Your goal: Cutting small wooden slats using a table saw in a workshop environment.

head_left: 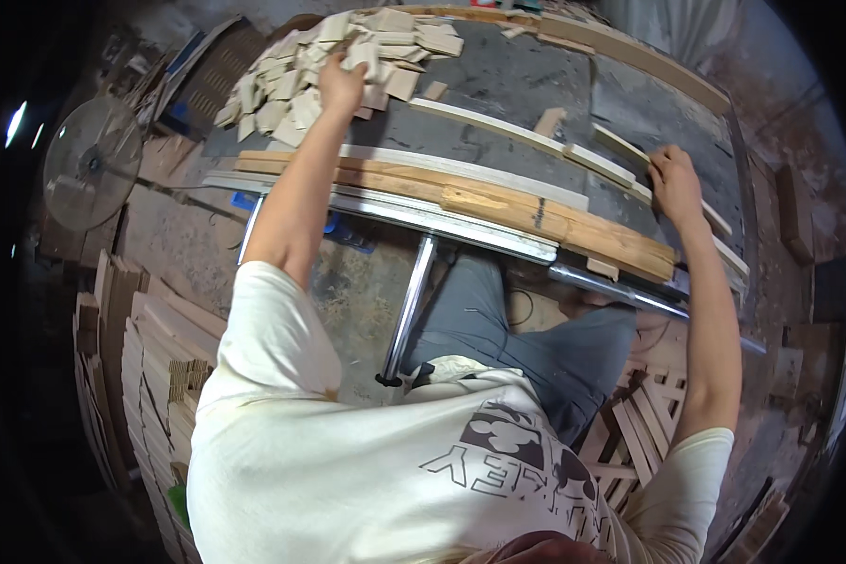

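My left hand [341, 85] reaches into a heap of small flat pale wood pieces [287, 80] at the far left of the dark tabletop. Its fingers are closed on one small wood piece [365, 60]; the fingertips are partly hidden among the pieces. At the right of the table my right hand [677, 183] has its fingers curled round a narrow wooden strip [620, 144], which lies on the tabletop and runs on past the hand. Just beside it lie a short pale strip [600, 165] and a longer strip [484, 125].
Thick wooden bars [508, 209] and a metal rail [451, 226] run along the near edge, above my legs. A long board [630, 58] borders the far side. Stacked boards [160, 367] stand on the floor at left, with a round fan [92, 163] behind.
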Tool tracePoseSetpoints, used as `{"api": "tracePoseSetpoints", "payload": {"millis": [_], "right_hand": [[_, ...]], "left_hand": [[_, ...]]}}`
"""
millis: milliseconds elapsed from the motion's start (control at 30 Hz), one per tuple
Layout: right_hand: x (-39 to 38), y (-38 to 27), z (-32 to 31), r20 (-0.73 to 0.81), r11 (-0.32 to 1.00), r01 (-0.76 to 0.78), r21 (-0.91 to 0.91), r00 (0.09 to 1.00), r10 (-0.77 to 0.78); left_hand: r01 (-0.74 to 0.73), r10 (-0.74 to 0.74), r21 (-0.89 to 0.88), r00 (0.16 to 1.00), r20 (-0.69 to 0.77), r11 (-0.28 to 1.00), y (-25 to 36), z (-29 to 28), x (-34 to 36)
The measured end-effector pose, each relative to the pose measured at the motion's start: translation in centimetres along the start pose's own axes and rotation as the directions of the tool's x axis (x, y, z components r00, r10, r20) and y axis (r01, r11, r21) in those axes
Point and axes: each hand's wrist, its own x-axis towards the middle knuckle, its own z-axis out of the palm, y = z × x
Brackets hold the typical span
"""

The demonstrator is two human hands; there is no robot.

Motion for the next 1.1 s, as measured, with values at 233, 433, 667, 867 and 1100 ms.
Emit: {"api": "tracePoseSetpoints", "payload": {"millis": [233,433,667,867,1100], "right_hand": [[0.7,1.5,3.0,0.158,0.972,0.005,0.236,0.986,-0.044],[0.8,-0.3,3.4,0.102,0.955,-0.068,0.287,0.994,0.04],[2.8,-4.7,4.9,0.069,0.968,0.009,0.251,0.997,-0.027],[2.5,-4.8,6.2,0.048,0.983,0.023,0.18,0.998,-0.032],[2.0,-2.7,5.3,0.035,0.983,0.064,0.174,0.997,-0.071]], "left_hand": [[-0.333,0.339,-0.067,0.921,0.19,0.941,5.4,-0.7,-7.5],[-0.579,0.636,-0.263,0.698,0.329,0.772,12.2,1.4,-11.6],[-0.643,0.727,-0.352,0.53,0.436,0.68,18.3,4.7,-14.5],[-0.727,0.728,-0.299,0.386,0.566,0.618,20.9,7.7,-15.6],[-0.72,0.699,-0.22,0.475,0.534,0.657,20.1,8.6,-15.9]]}}
